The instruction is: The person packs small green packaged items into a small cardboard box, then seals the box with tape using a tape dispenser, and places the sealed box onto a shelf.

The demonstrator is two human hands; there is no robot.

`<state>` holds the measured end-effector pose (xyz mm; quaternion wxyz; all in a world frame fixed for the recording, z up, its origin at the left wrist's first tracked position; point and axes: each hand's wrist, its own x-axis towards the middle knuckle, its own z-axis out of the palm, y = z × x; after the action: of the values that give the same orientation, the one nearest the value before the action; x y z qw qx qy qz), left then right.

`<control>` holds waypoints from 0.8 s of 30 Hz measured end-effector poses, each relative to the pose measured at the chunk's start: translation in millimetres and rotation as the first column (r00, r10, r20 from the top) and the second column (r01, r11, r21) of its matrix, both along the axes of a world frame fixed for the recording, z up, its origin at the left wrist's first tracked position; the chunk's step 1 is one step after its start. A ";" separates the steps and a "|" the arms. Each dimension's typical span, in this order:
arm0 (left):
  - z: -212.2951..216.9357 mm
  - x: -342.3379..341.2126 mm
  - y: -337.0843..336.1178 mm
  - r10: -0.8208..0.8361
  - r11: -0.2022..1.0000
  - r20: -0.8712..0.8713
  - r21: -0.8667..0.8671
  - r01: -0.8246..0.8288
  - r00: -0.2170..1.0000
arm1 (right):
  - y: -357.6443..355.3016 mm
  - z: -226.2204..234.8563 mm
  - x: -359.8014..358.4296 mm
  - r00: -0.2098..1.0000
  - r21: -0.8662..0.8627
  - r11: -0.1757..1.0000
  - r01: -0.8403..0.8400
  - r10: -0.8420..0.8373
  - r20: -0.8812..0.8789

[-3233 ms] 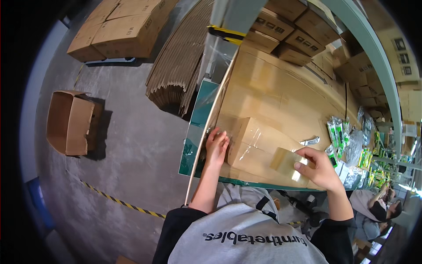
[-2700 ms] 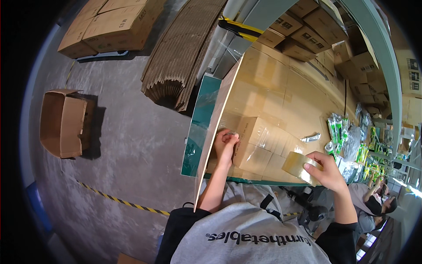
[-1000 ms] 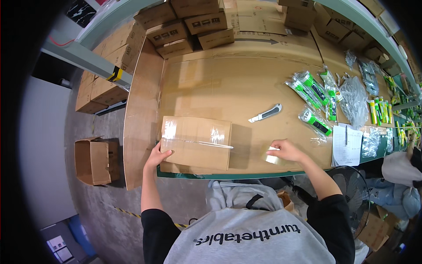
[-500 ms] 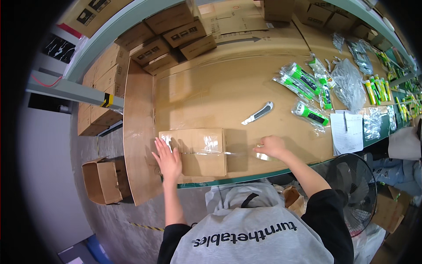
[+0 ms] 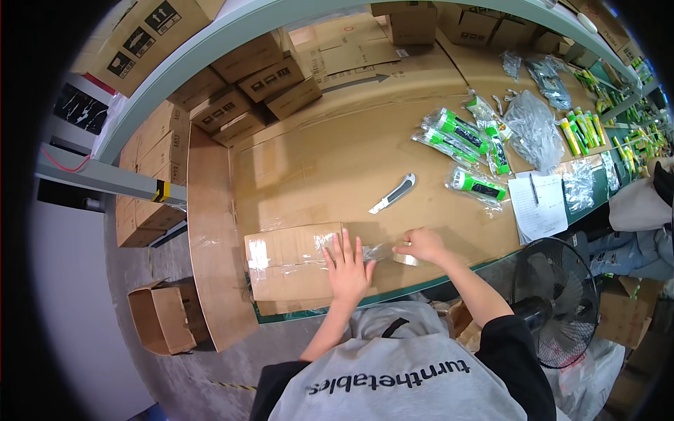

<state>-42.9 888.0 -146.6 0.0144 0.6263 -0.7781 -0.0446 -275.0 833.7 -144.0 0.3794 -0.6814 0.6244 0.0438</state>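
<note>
A closed cardboard box lies at the near left of the cardboard-covered table, clear tape along its top seam. My left hand rests with fingers spread on the box's right end, over the tape. Just right of the box, my right hand grips a roll of clear tape. A strip of tape stretches between roll and box, partly hidden by my left hand. Beyond my hands lies a grey utility knife.
Bagged green-and-white flashlights lie at the right, near a pile of clear plastic bags. Written sheets with a pen sit at the right edge. Cardboard boxes are stacked at the back left. A black fan stands at the near right.
My left hand has moved from the box's left end to its right end, onto the tape. The box now sits slightly turned. My right hand still holds the roll.
</note>
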 end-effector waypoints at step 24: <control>-58.0 -137.6 39.4 0.676 0.580 -0.185 0.731 0.360 -0.713 | -25.3 -56.5 -36.4 0.957 -0.080 0.987 0.140 -0.114 0.265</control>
<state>-180.5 927.4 -204.6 0.4978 0.3782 0.0637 -0.7779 -311.4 808.3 -200.5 0.4263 -0.6574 0.6131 -0.1009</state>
